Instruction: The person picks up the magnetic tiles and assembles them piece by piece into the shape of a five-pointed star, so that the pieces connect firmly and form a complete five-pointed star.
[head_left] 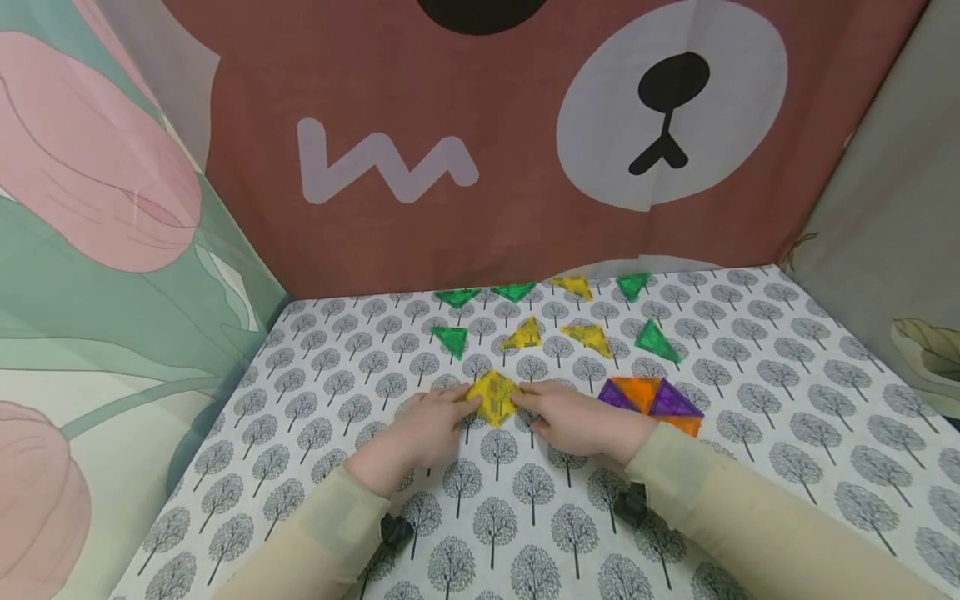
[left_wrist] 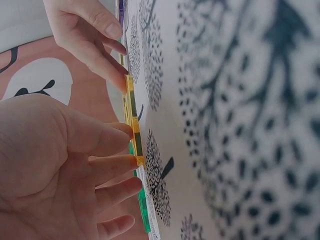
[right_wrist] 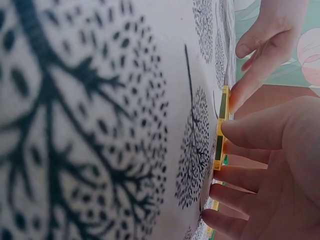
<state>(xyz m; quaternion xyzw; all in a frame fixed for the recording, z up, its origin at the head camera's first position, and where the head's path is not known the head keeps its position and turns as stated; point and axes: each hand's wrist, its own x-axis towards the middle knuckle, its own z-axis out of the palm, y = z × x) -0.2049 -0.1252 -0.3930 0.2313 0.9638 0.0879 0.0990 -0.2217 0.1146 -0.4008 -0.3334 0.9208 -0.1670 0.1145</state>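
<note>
I have the yellow diamond-shaped piece (head_left: 493, 398) between my 2 hands, lying on the tree-patterned bench (head_left: 825, 400). My left hand (head_left: 427, 425) touches its left corner, the fingers extended and spread apart; my right hand (head_left: 566, 417) touches its right corner in much the same way, its fingers also apart. Whether either thumb rests on the piece I cannot quite tell, since my wrist views look along its edge.

Beyond it lie 8 triangular tiles in 2 loose rows, all set apart. In the near row, from left to right, I see a small green tile (head_left: 452, 340), 2 yellow tiles (head_left: 525, 335) and a long green tile (head_left: 657, 341). In the far row are 2 green tiles (head_left: 514, 291), then a lone yellow tile (head_left: 574, 287) and, at the right end, a bright green tile (head_left: 633, 286). To the right, just past my right hand, a cluster of purple and orange triangles (head_left: 671, 401) sits edge to edge, its near side partly hidden by my right sleeve (head_left: 720, 492). A brown cloth (head_left: 517, 233) hangs at the far side, and a tulip-print cloth (head_left: 97, 150) on the left
</note>
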